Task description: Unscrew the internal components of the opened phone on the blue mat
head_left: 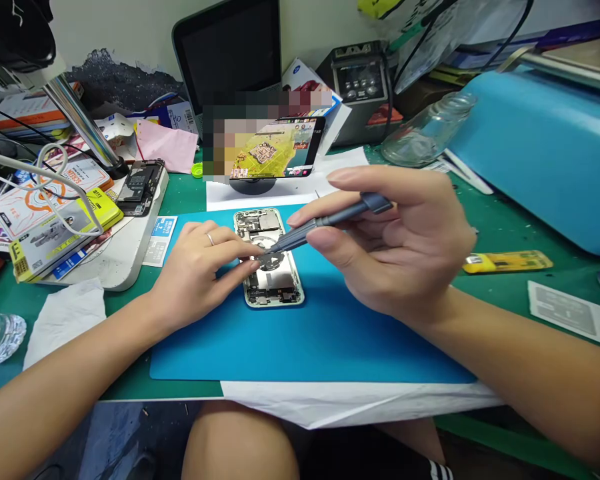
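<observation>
An opened smartphone [285, 277], its inner parts exposed, lies on a blue work mat [300, 343]. Between the thumb and fingers of my right hand [405, 247] is a dark grey precision screwdriver [330, 219], slanting down to the left over the phone. Its tip end meets the fingertips of my left hand [205, 273], above the middle of the phone. The left thumb and forefinger are pinched together there; whatever small thing they may hold is hidden.
A second phone [280, 150] showing a game stands behind the mat. At left, boxes [65, 233] and another opened phone [141, 187] rest on a white device [125, 263]. A glass jar [427, 130], a blue case [540, 153] and a yellow strip [510, 261] are at right.
</observation>
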Demonstrator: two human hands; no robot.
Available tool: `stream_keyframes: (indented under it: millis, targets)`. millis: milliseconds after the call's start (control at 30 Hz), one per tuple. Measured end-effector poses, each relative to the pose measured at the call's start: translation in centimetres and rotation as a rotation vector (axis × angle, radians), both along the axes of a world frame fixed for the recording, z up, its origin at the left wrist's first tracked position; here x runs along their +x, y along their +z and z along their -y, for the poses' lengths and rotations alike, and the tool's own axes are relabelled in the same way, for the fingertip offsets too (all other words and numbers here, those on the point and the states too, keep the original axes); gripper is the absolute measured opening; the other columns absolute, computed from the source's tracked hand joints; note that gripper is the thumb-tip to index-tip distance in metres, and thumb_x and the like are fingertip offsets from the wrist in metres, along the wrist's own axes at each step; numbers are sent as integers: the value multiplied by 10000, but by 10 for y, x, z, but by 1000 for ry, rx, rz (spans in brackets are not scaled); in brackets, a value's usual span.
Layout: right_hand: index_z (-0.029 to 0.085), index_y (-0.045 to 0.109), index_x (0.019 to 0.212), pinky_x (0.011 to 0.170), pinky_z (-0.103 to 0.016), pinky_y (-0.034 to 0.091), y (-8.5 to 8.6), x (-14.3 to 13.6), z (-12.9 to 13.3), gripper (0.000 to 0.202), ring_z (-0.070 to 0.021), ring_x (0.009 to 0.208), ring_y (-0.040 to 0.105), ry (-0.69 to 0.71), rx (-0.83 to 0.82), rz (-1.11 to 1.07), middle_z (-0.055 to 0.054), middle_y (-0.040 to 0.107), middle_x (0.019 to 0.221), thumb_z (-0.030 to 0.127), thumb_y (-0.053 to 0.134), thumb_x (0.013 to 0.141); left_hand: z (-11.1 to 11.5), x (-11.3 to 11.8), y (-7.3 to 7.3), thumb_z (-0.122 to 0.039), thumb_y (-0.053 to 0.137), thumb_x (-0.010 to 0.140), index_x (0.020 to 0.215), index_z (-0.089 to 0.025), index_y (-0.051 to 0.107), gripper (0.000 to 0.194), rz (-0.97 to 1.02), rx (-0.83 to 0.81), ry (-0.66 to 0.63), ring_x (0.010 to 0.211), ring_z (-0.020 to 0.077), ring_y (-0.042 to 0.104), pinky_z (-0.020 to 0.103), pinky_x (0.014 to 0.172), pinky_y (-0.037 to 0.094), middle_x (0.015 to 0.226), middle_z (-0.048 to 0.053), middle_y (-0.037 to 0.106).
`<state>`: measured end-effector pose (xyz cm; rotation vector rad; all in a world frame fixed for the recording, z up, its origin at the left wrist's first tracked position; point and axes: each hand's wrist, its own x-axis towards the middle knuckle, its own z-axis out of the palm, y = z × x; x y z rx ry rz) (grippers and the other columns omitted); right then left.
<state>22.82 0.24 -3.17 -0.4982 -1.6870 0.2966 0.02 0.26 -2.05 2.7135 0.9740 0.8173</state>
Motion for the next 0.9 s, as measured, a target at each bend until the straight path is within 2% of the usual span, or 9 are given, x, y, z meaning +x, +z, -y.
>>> stream_keyframes:
  millis: [300,500,667,900]
  targets:
    - [239,629,1319,715,-209,680,2,-2,0,543,-160,878,787,25,16,-10,-51,748,1096,40,748,828,-1,0,0,-285,639,996,976,-196,726,126,-3,5,1,815,186,587,358,765,371,889,28,751]
    - [316,603,1334,708,-273,699,0,0,1,491,-174,897,782,-28,-12,41,-13,732,1108,156,729,887,1,0,1,-284,629,998,941,-197,711,133,-11,-12,21,813,181,581,365,775,372,865,22,748]
    - [290,611,1334,685,-248,689,0,0,0,521,-176,889,785,-2,5,27,-19,731,1062,126,753,859,2,0,1,-284,628,1000,948,-194,713,134,3,6,5,805,179,582,366,770,376,858,23,743]
    - [344,594,1342,723,-237,679,-2,0,0,504,-159,911,781,17,-28,45,2,723,1128,159,737,895,4,3,6,-342,597,1009,962,-204,724,194,28,-30,16,810,191,605,382,781,394,871,32,756]
